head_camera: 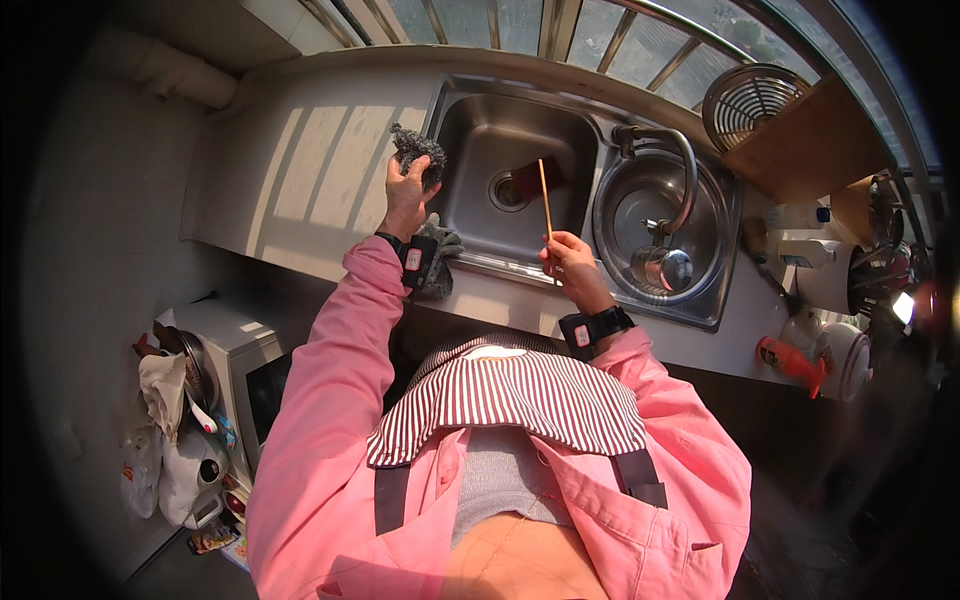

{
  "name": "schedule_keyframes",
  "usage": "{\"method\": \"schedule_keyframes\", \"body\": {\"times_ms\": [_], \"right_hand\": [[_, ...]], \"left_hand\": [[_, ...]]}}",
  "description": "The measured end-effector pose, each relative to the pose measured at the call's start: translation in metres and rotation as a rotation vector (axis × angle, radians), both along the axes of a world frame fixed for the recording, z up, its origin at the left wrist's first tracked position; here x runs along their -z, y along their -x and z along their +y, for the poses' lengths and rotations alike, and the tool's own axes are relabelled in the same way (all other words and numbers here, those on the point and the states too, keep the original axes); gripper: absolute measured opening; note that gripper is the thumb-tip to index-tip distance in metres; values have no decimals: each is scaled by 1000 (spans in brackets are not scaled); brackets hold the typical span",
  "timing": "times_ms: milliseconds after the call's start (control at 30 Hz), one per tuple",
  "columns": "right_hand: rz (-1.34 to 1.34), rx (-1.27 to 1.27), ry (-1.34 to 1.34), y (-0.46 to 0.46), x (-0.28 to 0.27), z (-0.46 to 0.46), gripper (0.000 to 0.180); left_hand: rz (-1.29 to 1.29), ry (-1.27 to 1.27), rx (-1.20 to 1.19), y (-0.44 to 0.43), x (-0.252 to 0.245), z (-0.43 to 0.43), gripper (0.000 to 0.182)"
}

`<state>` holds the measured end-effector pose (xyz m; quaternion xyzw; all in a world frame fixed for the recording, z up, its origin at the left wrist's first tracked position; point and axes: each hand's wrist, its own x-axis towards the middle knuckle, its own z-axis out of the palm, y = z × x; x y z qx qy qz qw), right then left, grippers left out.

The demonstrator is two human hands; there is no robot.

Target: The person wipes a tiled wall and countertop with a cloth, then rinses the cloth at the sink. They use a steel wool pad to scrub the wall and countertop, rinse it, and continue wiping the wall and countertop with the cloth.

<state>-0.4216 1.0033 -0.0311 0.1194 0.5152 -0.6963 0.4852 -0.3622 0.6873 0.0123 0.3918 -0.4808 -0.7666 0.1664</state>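
Observation:
My left hand point(407, 193) grips a crumpled grey scouring cloth point(417, 150) above the counter, by the left rim of a stainless steel sink point(469, 135). Between the fingers of my right hand point(572, 262) is a thin wooden stick, perhaps a chopstick point(545, 196), pointing up over the left basin. Down in that basin, a dark red flat pad or cloth point(551, 174) lies beside the drain strainer point(505, 190). Another grey cloth point(436, 279) is draped on the counter's front edge, below my left wrist and partly hidden by it.
A curved faucet point(684, 165) reaches over the round right basin point(622, 199), where a shiny metal vessel point(661, 268) sits. Right of the sink are a wooden board point(810, 142), a red spray bottle point(787, 360) and a utensil holder point(823, 279). A white microwave point(225, 330) stands lower left.

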Motion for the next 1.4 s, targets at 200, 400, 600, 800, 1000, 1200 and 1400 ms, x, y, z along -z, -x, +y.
{"method": "schedule_keyframes", "body": {"times_ms": [200,400,600,800,1000,1200,1400], "right_hand": [[358,203,-170,5,38,-2,54],[449,16,-328,-12,9,28,55],[251,-38,42,-23,-67,-2,66],[281,-8,356,0,-104,-53,56],[385,178,713,48,-92,-47,49],[1332,-318,-463,45,-37,-66,34],[606,109,197,25,-32,-91,36]], "left_hand": [[-107,8,-4,-35,-3,41,41],[-72,196,55,-56,-1,75,45],[15,466,240,-46,-11,122,59],[150,950,452,-29,-55,145,93],[285,1053,484,-41,-62,74,94],[-8,949,476,-76,-26,-33,51],[88,1084,502,-78,-36,-114,38]]}}
